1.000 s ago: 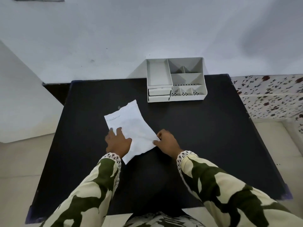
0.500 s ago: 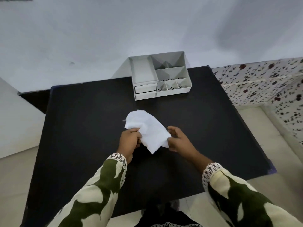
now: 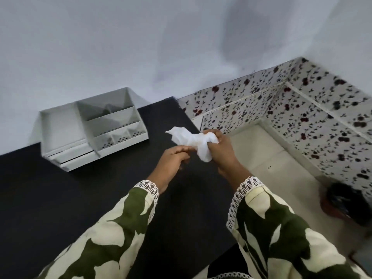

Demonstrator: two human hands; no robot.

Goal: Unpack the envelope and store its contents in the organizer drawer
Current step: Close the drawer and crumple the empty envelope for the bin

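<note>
The white paper envelope (image 3: pixel 189 138) is crumpled into a wad and held above the black table's right edge. My right hand (image 3: pixel 222 152) is closed tightly around it. My left hand (image 3: pixel 173 160) is curled just left of it, fingertips touching the wad's lower edge. The white organizer (image 3: pixel 66 125) stands at the table's back against the wall, to the left of my hands. Its two small drawers (image 3: pixel 77 158) at the front left look pushed in. I cannot see any contents of the envelope.
The black table (image 3: pixel 80 198) ends just right of my hands. Beyond it lies beige floor (image 3: pixel 261 150) bordered by floral-patterned tiles (image 3: pixel 302 117). A dark round object (image 3: pixel 346 202) sits on the floor at the far right.
The envelope went from lying flat on the table to being lifted and crumpled into my right hand. The view swung right, so the organizer now sits to the left.
</note>
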